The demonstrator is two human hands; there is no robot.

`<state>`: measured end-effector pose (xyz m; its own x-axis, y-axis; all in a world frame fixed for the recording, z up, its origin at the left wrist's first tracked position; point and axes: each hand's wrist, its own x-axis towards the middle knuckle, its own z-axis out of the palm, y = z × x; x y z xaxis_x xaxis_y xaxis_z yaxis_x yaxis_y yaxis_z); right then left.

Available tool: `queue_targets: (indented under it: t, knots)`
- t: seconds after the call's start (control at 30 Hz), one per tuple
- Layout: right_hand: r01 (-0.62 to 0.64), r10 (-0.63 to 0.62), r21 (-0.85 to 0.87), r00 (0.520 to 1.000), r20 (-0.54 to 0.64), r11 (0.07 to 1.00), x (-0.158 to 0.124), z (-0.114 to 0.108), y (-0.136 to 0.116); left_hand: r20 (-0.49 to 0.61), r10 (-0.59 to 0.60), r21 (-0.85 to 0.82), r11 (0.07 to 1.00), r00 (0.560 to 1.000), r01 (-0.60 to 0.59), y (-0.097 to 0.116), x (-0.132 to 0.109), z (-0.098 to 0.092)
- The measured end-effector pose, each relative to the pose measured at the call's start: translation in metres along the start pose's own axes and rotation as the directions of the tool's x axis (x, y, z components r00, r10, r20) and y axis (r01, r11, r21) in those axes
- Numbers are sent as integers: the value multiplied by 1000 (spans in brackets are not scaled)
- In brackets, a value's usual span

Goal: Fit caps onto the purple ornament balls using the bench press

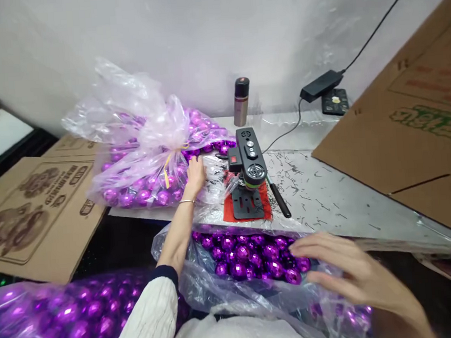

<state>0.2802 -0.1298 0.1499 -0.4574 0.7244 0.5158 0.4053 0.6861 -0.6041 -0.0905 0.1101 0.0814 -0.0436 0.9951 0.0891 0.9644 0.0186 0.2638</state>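
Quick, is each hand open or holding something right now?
Left hand: by the tied bag; grip can't be told.
Right hand: open, at the purple balls.

The left arm [176,242] is stretching forward and slanting inward, and the left hand [196,176] is facing palm down with its fingers [199,162] bending; they may be pinching or merely resting, the tips hardly showing. The right arm [409,314] is slanting in from the lower right, and the right hand [346,263], blurring, is pointing its fingers leftward, the thumb [331,285] standing apart.
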Motion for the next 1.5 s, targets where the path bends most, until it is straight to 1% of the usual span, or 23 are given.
queue_targets:
  t: [0.03, 0.1, 0.2, 0.33, 0.4, 0.47, 0.53, 0.57, 0.6, 0.63, 0.67, 0.7, 0.77, 0.83, 0.87, 0.93, 0.97, 1.03, 1.13, 1.27, 1.37, 1.43, 1.5]
  knots:
    - [60, -65, 40, 989, 136, 997, 16, 15, -4, -1, -18, 28, 999, 1000, 18, 1, 5, 0]
    - [75, -93, 84, 967, 238, 994, 35, 43, -5, 13, -62, 99, 993, 998, 60, 1, 17, 0]
    - [-69, 24, 111, 932, 361, 991, 35, 82, 1, 40, -135, 199, 972, 990, 125, -1, 34, 4]
    - [-232, 146, 157, 893, 426, 960, 16, 123, 7, 29, -231, 199, 955, 973, 221, -7, 48, 7]
    - [-273, 179, 162, 882, 435, 948, 12, 136, 7, 29, -273, 135, 954, 962, 267, -10, 51, 6]
    - [-286, 192, 163, 880, 435, 944, 11, 144, 7, 46, -280, 17, 960, 959, 280, -13, 50, 4]
    - [-283, 190, 166, 884, 426, 945, 11, 148, 7, 47, -222, -188, 956, 974, 227, -15, 42, 3]
    - [-279, 188, 168, 889, 418, 945, 12, 148, 7, 32, -181, -325, 928, 983, 181, -16, 35, 2]
    - [-273, 184, 172, 895, 407, 947, 12, 148, 8, 9, -142, -473, 872, 990, 130, -16, 25, 3]
    - [-266, 181, 174, 901, 395, 948, 13, 147, 9, -14, -114, -618, 782, 993, 81, -16, 13, 4]
    - [-260, 178, 175, 907, 381, 950, 14, 147, 10, -27, -103, -750, 660, 994, 48, -15, -1, 5]
    - [-253, 177, 176, 915, 363, 951, 15, 146, 11, -20, -103, -858, 513, 994, 36, -13, -18, 8]
    - [-246, 181, 187, 933, 310, 951, 19, 146, 13, 70, -99, -979, 186, 993, 87, -7, -56, 15]
    - [-250, 206, 204, 954, 217, 946, 23, 148, 15, 240, -49, -966, -105, 969, 234, 3, -95, 24]
    - [-257, 228, 208, 961, 155, 944, 24, 150, 16, 331, -10, -923, -213, 944, 321, 8, -113, 29]
    - [-281, 280, 200, 959, 32, 939, 26, 155, 19, 472, 53, -814, -356, 880, 459, 20, -145, 36]
    - [-295, 304, 190, 953, -20, 936, 26, 158, 20, 515, 68, -770, -403, 855, 495, 25, -158, 39]
    - [-323, 340, 165, 936, -91, 932, 25, 164, 23, 550, 69, -716, -474, 832, 513, 35, -177, 41]
    - [-347, 362, 119, 921, -145, 930, 22, 174, 26, 542, 41, -699, -534, 840, 477, 46, -189, 39]
    - [-353, 371, 115, 903, -219, 928, 19, 187, 28, 533, 16, -712, -532, 846, 459, 51, -192, 35]
    - [-375, 403, 150, 877, -262, 915, 17, 191, 30, 576, 38, -694, -505, 817, 513, 51, -195, 37]
    - [-392, 419, 152, 872, -253, 907, 16, 189, 32, 611, 73, -677, -469, 789, 567, 51, -196, 39]
    - [-398, 421, 139, 874, -244, 907, 15, 186, 34, 624, 81, -684, -424, 777, 594, 52, -194, 41]
